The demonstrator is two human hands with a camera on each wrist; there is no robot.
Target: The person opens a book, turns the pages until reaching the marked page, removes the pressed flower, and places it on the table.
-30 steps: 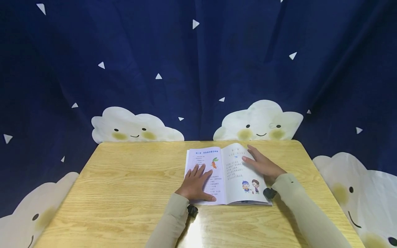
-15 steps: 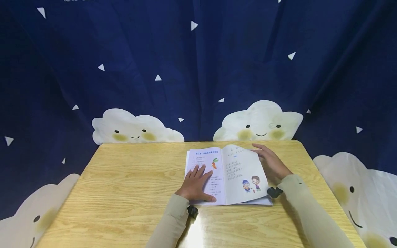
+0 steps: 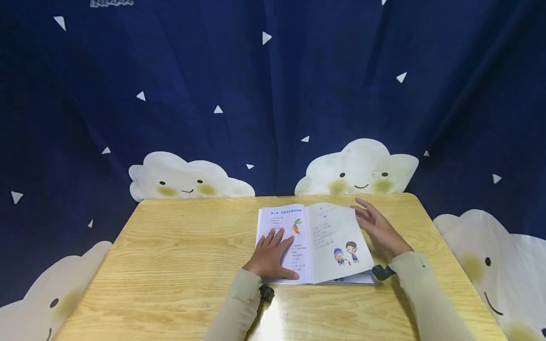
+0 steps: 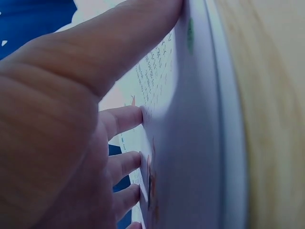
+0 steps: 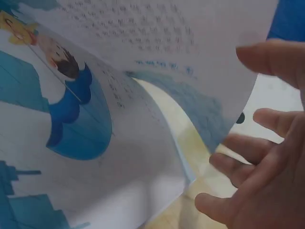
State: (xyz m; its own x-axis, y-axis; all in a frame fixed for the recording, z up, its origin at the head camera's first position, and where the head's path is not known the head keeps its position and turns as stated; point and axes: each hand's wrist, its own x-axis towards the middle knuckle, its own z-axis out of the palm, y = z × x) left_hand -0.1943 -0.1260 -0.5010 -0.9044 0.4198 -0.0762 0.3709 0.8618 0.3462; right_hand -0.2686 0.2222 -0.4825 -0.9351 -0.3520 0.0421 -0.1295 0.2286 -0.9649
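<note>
A picture book (image 3: 283, 279) lies open on the wooden table. My left hand (image 3: 273, 255) rests spread on its left page, below a carrot picture (image 3: 296, 226); in the left wrist view the thumb (image 4: 128, 38) and fingertips touch the paper. The right-hand leaf (image 3: 337, 237), with text and two cartoon children, is raised and slightly curved. My right hand (image 3: 379, 229) is at the leaf's outer edge, fingers relaxed and apart. In the right wrist view its thumb (image 5: 271, 59) overlaps the leaf's underside, and a blue umbrella picture (image 5: 81, 119) shows on the page beneath.
The wooden table (image 3: 183, 255) extends around the book on all sides. Behind it hangs a dark blue curtain (image 3: 192, 94) with white triangles and smiling clouds (image 3: 358, 166). Each wrist carries a small black camera (image 3: 383, 272).
My right hand has moved right, from over the right-hand leaf to its outer edge. The leaf has lifted, baring the page below at the lower corner. My left hand stays put.
</note>
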